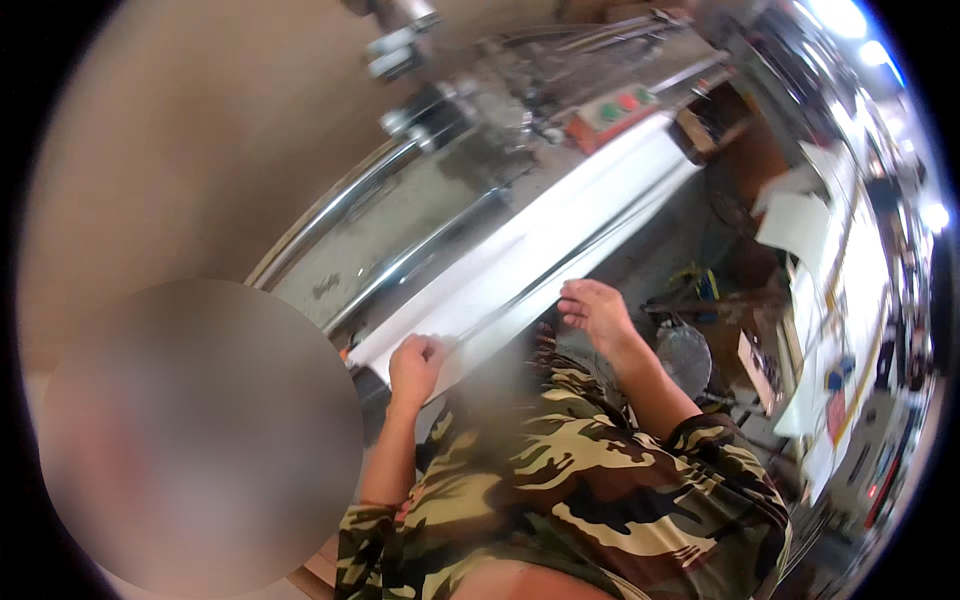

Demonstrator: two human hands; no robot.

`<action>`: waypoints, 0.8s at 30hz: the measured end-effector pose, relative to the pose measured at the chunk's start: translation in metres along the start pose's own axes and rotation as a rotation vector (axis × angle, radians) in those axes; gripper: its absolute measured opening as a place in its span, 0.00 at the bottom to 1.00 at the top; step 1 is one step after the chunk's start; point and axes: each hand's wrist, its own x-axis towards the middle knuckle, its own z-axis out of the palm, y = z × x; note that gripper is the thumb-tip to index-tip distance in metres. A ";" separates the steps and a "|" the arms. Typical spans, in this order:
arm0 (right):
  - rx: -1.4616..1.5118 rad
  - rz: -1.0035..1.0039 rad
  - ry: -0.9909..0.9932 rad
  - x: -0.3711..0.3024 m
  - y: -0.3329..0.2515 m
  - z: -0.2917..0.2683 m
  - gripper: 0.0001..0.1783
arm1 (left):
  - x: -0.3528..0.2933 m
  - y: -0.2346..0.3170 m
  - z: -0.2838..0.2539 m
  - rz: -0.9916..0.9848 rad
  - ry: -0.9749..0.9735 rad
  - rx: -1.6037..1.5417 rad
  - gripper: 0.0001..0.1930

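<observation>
A long white sheet or panel [520, 245] lies slantwise in front of me, from near left to far right. Thin dark strips [600, 235] run lengthwise along it. My left hand [413, 370] is at the panel's near-left end, its fingers curled in, close to where the strips' line fades into blur; what they hold, if anything, is hidden. By the panel's front edge, my right hand [597, 315] is raised with loosely bent fingers slightly apart, and nothing shows in them.
Behind the panel is a machine with shiny metal rods [345, 200] and a control box [618, 112] with green and red buttons. A brown box [708, 125] stands at the panel's far end. To the right are a round metal disc [684, 355] and a bench with white sheets [800, 225].
</observation>
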 end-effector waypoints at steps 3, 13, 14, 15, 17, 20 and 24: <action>0.038 0.049 0.053 -0.009 0.019 -0.013 0.10 | 0.009 -0.007 0.027 0.082 -0.015 0.086 0.09; 0.068 -0.123 0.199 -0.058 0.054 -0.051 0.11 | 0.045 0.009 0.052 0.461 -0.103 0.308 0.17; 0.092 -0.137 0.223 -0.055 0.062 -0.059 0.11 | 0.054 0.012 0.057 0.486 -0.161 0.301 0.17; 0.110 -0.147 0.234 -0.053 0.068 -0.066 0.12 | 0.062 0.013 0.062 0.497 -0.211 0.297 0.18; 0.167 -0.117 0.242 -0.053 0.063 -0.076 0.12 | 0.082 0.029 0.071 0.450 -0.360 0.358 0.18; 0.211 -0.106 0.168 -0.039 0.043 -0.100 0.12 | 0.094 0.043 0.078 0.290 -0.488 0.433 0.16; 0.172 -0.184 0.166 -0.010 -0.001 -0.131 0.11 | 0.107 0.040 0.086 0.078 -0.453 0.228 0.13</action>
